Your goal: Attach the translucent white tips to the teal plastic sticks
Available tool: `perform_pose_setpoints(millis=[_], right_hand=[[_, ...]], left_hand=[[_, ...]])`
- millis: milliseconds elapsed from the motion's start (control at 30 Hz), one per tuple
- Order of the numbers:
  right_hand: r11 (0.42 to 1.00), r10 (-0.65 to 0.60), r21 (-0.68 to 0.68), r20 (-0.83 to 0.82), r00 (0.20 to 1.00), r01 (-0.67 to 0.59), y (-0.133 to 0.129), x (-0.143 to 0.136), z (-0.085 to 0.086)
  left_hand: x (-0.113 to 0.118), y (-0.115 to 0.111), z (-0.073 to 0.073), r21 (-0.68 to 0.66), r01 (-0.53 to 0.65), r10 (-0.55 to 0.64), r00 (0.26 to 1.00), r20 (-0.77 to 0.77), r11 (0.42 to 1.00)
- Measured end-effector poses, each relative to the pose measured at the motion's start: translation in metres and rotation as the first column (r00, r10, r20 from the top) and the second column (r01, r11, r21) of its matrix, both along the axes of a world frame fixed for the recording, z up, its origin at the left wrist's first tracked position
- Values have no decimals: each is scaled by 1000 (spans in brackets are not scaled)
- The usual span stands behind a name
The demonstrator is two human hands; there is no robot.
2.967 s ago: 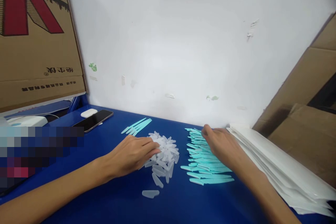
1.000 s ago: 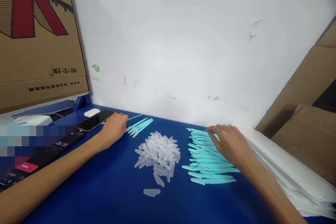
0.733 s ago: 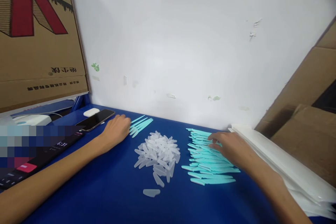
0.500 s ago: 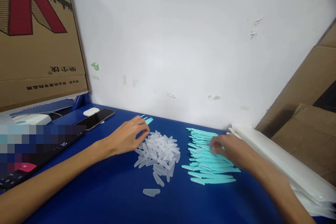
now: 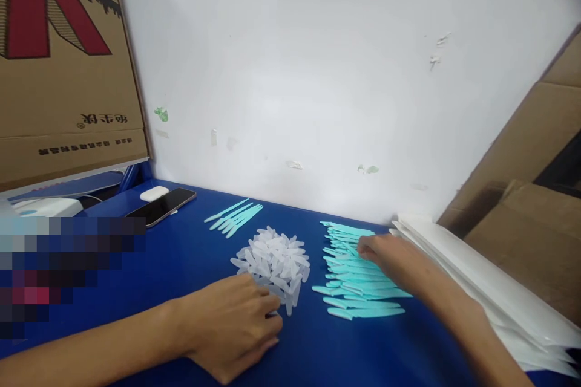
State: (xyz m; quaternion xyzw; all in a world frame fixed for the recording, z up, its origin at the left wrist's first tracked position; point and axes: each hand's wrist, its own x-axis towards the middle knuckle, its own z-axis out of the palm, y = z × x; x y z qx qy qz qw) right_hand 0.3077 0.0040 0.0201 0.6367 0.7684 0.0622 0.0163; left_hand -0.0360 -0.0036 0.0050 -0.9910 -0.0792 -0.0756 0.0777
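Two bare hands over a blue table (image 5: pixel 313 351). Left hand (image 5: pixel 236 323) down at near edge of the pile of frosted caps (image 5: pixel 278 251), fingers curled, can't tell if it grasps one; right hand (image 5: pixel 385 254) over the big stack of teal sticks (image 5: pixel 349 267), fingers bent onto them, can't tell if pinching any. Caps mid-table, stack to their right. Small row of sticks (image 5: pixel 239 218) farther back, left of caps. Phone (image 5: pixel 169 205) farther left, white sheets (image 5: pixel 485 278) right of stack

l hand (image 5: pixel 236 323) nr wht pcs (image 5: pixel 275 254), r hand (image 5: pixel 384 252) over teal sticks (image 5: pixel 351 278)
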Motion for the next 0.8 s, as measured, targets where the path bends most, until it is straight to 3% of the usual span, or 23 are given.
perform_pose_setpoints(millis=[133, 300, 400, 500, 633, 800], right_hand=[[997, -5, 78, 52, 999, 1, -2, -5, 3], [959, 30, 278, 113, 993, -61, -7, -22, 9], [898, 163, 400, 87, 983, -184, -10, -39, 9], [854, 307, 423, 58, 950, -302, -13, -56, 5], [843, 391, 383, 47, 919, -378, -19, -72, -1], [831, 448, 358, 24, 894, -426, -25, -83, -1]], left_hand=[[2, 6, 0, 148, 35, -49, 995, 90, 988], [1, 15, -1, 184, -11, -24, 981, 191, 983], [-1, 20, -3, 112, -54, 25, 970, 241, 992], [-5, 27, -6, -26, -144, 146, 951, 271, 989], [-8, 37, -14, -133, -275, 303, 900, 312, 952], [-7, 42, -17, -156, -343, 376, 833, 407, 927]])
